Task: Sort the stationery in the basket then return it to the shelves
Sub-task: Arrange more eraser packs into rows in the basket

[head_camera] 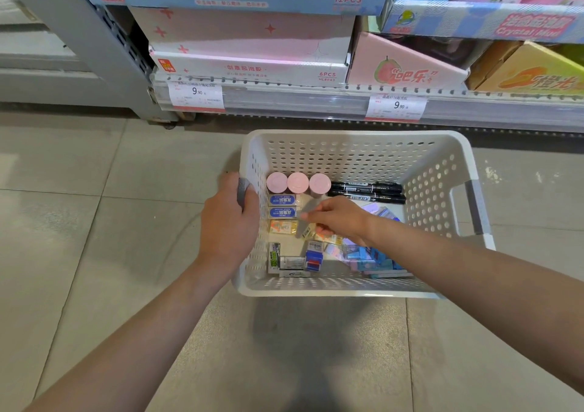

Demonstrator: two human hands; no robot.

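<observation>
Inside the white perforated plastic basket (357,154), on the grey tiled floor (94,222) just before the shelf: sorted rows already along the left wall. Three round pink lids (297,182) at the far side, two black marker pens (368,190) beside them, then two small blue-labelled erasers (282,206) and one yellow-orange wrapped eraser (282,226) nearer. Still mixed at the near right (a loose heap, hard to separate by eye): pale blue and purple small packets (369,253), also a blue and red small box (313,258).

Right hand (339,219) reaching into the middle, fingers curled and pinching a small yellowish wrapped piece (308,231). Left hand (230,219) clenched around the grey grip at the left rim, holding the basket steady.

Possible trouble from here: a thin pinch on a smooth wrapper, so easy to slip and fall back into the heap. Also the forearm passing low over the right side, likely to push the heap against the tidy rows. Pink lids probably on upright tubes, so easy to tip with one careless touch. A pull from the left grip may slide everything.
</observation>
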